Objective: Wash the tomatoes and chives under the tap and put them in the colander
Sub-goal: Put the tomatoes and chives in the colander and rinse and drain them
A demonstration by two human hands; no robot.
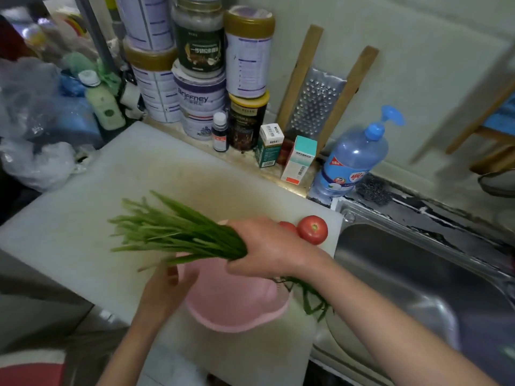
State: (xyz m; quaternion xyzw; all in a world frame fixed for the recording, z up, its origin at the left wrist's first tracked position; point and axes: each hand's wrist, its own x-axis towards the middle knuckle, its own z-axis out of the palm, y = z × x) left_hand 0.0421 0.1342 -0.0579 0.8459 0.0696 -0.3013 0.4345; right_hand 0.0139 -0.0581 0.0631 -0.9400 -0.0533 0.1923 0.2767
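The white cutting board (83, 218) has bare surface across its left and far parts. Its right edge meets the steel sink (418, 274), whose basin lies open. The pink colander (231, 302) sits at the board's near edge.

The right hand (267, 246) is clenched around a bunch of chives (178, 232), held above the colander with the leaf tips fanning left and the lower ends trailing under the wrist. The left hand (164, 288) is at the colander's left rim; blur hides whether it grips it.

Two tomatoes (312, 229) rest on the board's right edge just beside the sink, one of them half hidden behind the right hand.

Stacked tins (200, 98), small boxes (298, 158) and a grater (315, 107) line the back of the tabletop (242, 158). A blue dish-soap bottle (354, 157) stands by the sink corner, and plastic bags (36, 162) crowd the left.
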